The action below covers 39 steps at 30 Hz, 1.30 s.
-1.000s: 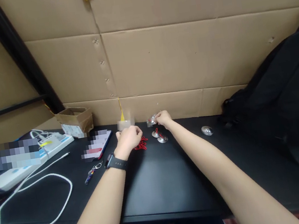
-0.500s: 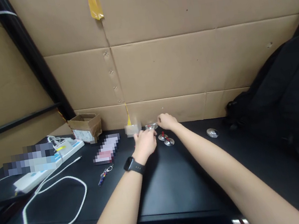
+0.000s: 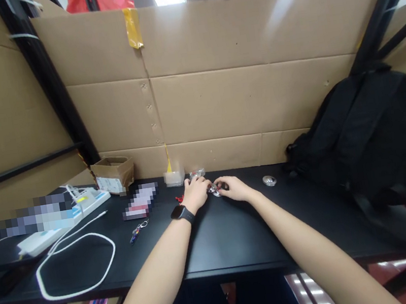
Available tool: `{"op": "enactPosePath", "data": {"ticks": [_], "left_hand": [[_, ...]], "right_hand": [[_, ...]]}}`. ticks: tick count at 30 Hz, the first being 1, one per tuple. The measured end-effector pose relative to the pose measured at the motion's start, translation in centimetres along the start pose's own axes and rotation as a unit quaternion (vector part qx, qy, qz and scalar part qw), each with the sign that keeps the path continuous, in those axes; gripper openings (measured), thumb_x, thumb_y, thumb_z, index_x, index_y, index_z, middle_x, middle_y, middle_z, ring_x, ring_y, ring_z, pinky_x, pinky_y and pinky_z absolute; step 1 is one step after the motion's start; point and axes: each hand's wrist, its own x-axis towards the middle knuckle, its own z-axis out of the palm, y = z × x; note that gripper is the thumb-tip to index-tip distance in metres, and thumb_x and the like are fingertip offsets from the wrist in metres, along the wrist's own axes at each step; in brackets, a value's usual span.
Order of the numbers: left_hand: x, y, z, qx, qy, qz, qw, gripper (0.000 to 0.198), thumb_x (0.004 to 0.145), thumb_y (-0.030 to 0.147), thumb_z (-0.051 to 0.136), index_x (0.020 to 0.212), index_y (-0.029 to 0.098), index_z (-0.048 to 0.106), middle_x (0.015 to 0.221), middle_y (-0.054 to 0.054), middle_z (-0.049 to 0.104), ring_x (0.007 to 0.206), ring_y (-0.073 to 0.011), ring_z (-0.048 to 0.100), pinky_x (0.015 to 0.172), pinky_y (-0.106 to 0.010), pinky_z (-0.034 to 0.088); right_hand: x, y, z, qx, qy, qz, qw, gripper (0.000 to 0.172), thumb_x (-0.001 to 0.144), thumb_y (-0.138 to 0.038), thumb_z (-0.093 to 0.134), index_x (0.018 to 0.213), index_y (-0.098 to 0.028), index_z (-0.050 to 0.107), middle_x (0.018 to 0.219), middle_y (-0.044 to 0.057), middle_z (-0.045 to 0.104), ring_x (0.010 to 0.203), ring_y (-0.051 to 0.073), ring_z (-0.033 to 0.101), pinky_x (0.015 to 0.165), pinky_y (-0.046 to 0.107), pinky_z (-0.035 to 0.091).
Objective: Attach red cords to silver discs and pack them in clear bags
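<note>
Small shiny metal discs with red loops, which look like finger cymbals (image 3: 216, 192), lie on the black table between my two hands. My left hand (image 3: 196, 194), below a black wristwatch (image 3: 182, 214), has its fingertips closed at the left edge of the cymbals. From the right, my right hand (image 3: 235, 188) pinches the other side of them. My fingers partly hide the discs. Red cord pieces (image 3: 180, 200) show just left of my left hand. Behind it are a crinkled clear plastic wrapper (image 3: 196, 173) and a clear box (image 3: 174, 178). Another silver disc (image 3: 269, 180) lies apart on the right.
A cardboard box (image 3: 114, 174), a white power strip (image 3: 95, 202), a looped white cable (image 3: 82, 293), a blurred-out flat item (image 3: 141, 201) and a keychain (image 3: 137, 231) occupy the left. On the right stands a black backpack (image 3: 367, 120). A cardboard wall (image 3: 218, 103) closes the back.
My right hand has come down and nearer from the wrapper at the back to the cymbals. My left hand is now at the cymbals too. The camera view has tilted up.
</note>
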Motion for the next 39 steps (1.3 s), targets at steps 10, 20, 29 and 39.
{"op": "enactPosePath", "data": {"ticks": [10, 20, 29, 39], "left_hand": [[0.2, 0.3, -0.7, -0.027, -0.004, -0.028, 0.999, 0.024, 0.093, 0.034, 0.052, 0.101, 0.026, 0.073, 0.11, -0.01, 0.072, 0.116, -0.0312, 0.054, 0.098, -0.05, 0.03], [0.4, 1.3, 0.3, -0.001, 0.033, -0.034, 0.999, 0.024, 0.091, 0.026, 0.05, 0.086, 0.023, 0.073, 0.097, -0.012, 0.072, 0.11, -0.0314, 0.054, 0.097, -0.052, 0.027], [0.6, 1.1, 0.6, 0.005, 0.027, -0.065, 0.997, 0.022, 0.091, 0.024, 0.052, 0.084, 0.023, 0.073, 0.105, -0.012, 0.071, 0.115, -0.0324, 0.047, 0.093, -0.051, 0.028], [-0.2, 1.8, -0.5, 0.001, 0.083, -0.028, 0.996, 0.02, 0.096, 0.032, 0.051, 0.094, 0.023, 0.069, 0.115, -0.01, 0.066, 0.119, -0.0306, 0.042, 0.094, -0.048, 0.028]], "right_hand": [[-1.9, -0.5, -1.9, -0.024, -0.047, -0.02, 0.998, 0.025, 0.087, -0.034, 0.069, 0.108, -0.023, 0.075, 0.095, 0.005, 0.074, 0.083, 0.018, 0.065, 0.078, 0.027, 0.046], [-1.0, -1.9, -0.7, -0.084, -0.069, -0.011, 0.994, 0.027, 0.087, -0.036, 0.07, 0.112, -0.026, 0.074, 0.093, 0.005, 0.068, 0.084, 0.018, 0.064, 0.073, 0.025, 0.042], [-1.8, -1.5, -2.3, -0.127, -0.073, 0.026, 0.989, 0.008, 0.085, -0.025, 0.069, 0.087, -0.027, 0.076, 0.084, 0.002, 0.073, 0.077, 0.017, 0.065, 0.063, 0.025, 0.038], [-2.7, -0.7, -5.9, -0.001, -0.059, 0.024, 0.998, 0.01, 0.085, -0.024, 0.065, 0.081, -0.021, 0.073, 0.072, 0.0, 0.072, 0.064, 0.015, 0.062, 0.065, 0.025, 0.041]]}}
